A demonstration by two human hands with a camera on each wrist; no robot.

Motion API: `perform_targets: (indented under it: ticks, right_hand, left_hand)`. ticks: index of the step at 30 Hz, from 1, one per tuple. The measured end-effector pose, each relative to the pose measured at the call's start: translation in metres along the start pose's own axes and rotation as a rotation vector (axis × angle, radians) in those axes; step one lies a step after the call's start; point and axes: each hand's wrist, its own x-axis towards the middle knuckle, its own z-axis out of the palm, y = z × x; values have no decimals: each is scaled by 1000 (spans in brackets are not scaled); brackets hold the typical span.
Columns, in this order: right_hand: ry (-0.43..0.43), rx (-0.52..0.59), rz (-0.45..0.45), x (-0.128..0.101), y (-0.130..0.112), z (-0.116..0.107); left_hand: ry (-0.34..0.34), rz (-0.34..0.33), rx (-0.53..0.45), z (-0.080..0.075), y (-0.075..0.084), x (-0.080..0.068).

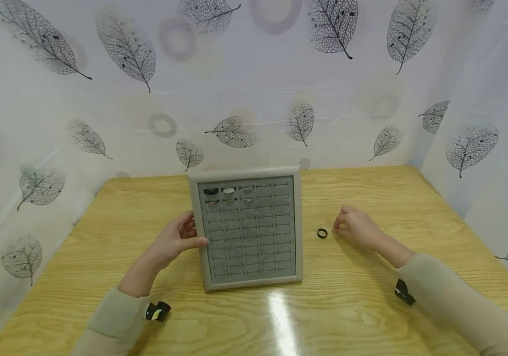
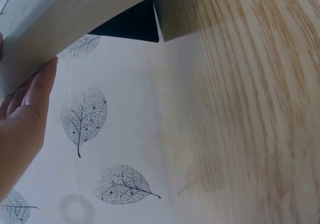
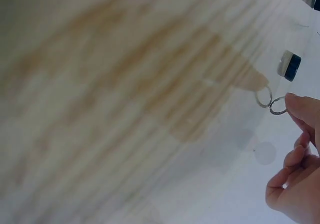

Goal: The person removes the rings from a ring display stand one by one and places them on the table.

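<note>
Leaf-print curtains ring your tabletop point(image 1: 356, 306). Your left hand point(image 1: 178, 240) grips the ring tray point(image 1: 248, 228) to steady it; your right hand point(image 1: 355, 226) pinches a thin ring point(image 3: 278, 106), black ring point(image 1: 322, 233) beside.

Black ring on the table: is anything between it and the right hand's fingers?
Nothing visible. The black ring lies alone on bare table, just left of the right hand, whose fingers touch two thin silver rings. The ring tray sits farther left.

Bright, even light, a white glare streak on the glossy tabletop point(image 1: 280, 311) perhaps from an overhead lamp, soft shadows, wide-angle bending at edges, wrist views heavily blurred
</note>
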Motion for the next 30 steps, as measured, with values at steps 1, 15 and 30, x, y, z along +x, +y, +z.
perform_targets:
  ticks: [1,15,30]
  right_hand:
    - [-21,18,18,0,1,1]
    - [-154,116,47,-2,5,-3]
    - [-155,106,66,-4,6,-3]
  left_hand:
    - [-2,6,-4,0,0,0]
    - [-14,37,-30,1,2,-1]
    - [-9,20,-28,1,0,0]
